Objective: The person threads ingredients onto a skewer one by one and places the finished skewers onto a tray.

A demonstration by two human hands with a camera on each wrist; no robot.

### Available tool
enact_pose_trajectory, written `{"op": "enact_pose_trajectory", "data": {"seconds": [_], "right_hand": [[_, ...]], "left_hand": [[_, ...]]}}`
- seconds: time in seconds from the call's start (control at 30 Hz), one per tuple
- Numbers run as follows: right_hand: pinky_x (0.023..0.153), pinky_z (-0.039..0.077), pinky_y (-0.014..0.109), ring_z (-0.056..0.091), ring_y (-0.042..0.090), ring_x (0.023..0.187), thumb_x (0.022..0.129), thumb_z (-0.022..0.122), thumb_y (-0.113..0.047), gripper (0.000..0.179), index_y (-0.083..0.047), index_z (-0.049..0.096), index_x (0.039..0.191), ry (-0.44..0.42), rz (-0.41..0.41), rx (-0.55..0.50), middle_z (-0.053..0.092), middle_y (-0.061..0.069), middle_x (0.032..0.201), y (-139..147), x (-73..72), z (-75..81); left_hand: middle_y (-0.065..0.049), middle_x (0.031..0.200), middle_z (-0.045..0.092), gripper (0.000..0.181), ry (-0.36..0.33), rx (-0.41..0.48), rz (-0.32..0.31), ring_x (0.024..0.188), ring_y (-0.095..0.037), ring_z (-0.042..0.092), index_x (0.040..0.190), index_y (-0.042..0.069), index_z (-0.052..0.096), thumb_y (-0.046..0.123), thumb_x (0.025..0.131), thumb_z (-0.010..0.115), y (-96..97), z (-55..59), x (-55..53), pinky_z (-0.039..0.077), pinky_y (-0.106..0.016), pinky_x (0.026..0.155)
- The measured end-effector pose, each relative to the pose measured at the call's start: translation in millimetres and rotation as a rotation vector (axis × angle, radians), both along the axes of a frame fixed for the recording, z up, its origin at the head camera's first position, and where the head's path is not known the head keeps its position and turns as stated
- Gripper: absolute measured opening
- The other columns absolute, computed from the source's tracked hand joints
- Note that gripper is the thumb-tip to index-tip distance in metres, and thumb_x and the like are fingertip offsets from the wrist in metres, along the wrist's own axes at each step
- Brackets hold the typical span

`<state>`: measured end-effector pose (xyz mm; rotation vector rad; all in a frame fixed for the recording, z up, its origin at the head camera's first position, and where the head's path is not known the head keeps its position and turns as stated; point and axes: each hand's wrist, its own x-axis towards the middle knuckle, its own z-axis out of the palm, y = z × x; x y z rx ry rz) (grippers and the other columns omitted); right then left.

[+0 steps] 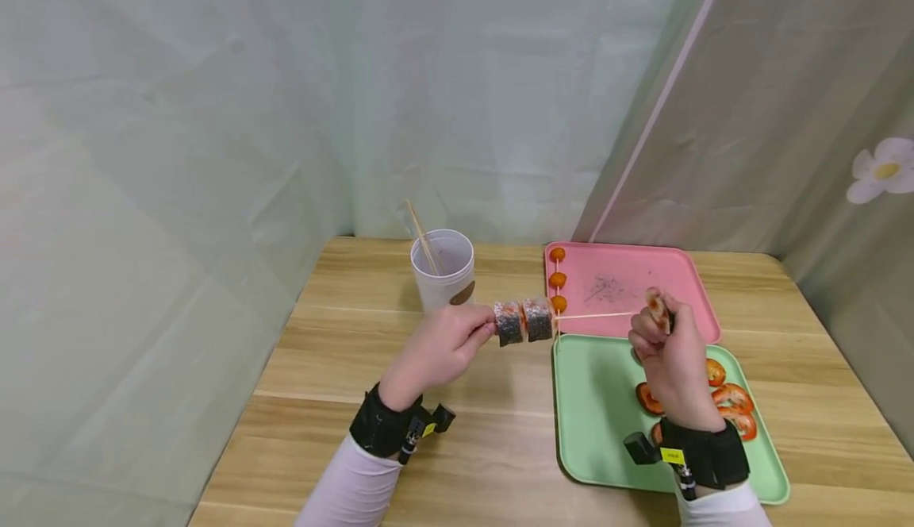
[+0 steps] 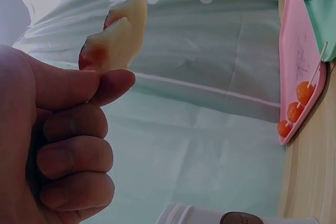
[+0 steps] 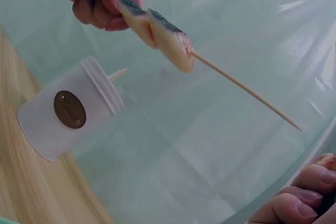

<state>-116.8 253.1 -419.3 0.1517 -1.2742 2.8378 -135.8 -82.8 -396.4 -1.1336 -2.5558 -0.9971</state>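
My left hand [image 1: 437, 352] pinches the near end of a thin wooden skewer [image 1: 596, 317], thumb and forefinger right against the food. Two dark-skinned, pale-fleshed fish slices [image 1: 538, 321] are threaded side by side close to those fingers, also plain as fish slices [image 3: 170, 45] in the right wrist view. The skewer's bare pointed part runs to the right. Near its tip, my right hand [image 1: 674, 368] holds another fish slice [image 1: 658, 310] between thumb and curled fingers. In the right wrist view the skewer's tip [image 3: 298, 128] stands apart from the right hand.
A white cup [image 1: 443, 277] with wooden sticks stands behind the left hand. The pink tray [image 1: 643, 269] bears a skewer of orange balls [image 1: 558, 280]. Under the right hand lies a green tray [image 1: 596, 408] with several red-orange pieces [image 1: 733, 398] and dark-rimmed round slices [image 1: 649, 398].
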Motion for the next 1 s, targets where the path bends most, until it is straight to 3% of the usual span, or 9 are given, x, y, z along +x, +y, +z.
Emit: {"op": "enact_pose_trajectory", "data": {"seconds": [0.3, 1.0], "right_hand": [[0.058, 0.014, 0.029, 0.018, 0.015, 0.058, 0.118, 0.022, -0.021, 0.036, -0.012, 0.052, 0.100, 0.000, -0.094, 0.035, 0.025, -0.003, 0.068, -8, 0.1, 3.8], [0.061, 0.018, 0.031, 0.023, 0.015, 0.060, 0.118, 0.027, -0.027, 0.030, -0.011, 0.052, 0.110, -0.062, -0.176, 0.176, 0.026, -0.002, 0.072, -24, 2.8, 7.2]], "left_hand": [[0.007, 0.072, 0.048, 0.021, 0.002, 0.008, -0.015, 0.064, -0.006, 0.045, 0.088, 0.013, 0.065, 0.008, 0.107, 0.059, 0.7, 0.0, -1.7, 0.040, -0.025, 0.058], [0.007, 0.072, 0.048, 0.020, 0.026, 0.020, -0.020, 0.064, -0.007, 0.045, 0.088, 0.013, 0.064, 0.008, 0.107, 0.061, 0.4, -3.8, -4.4, 0.040, -0.026, 0.058]]}}
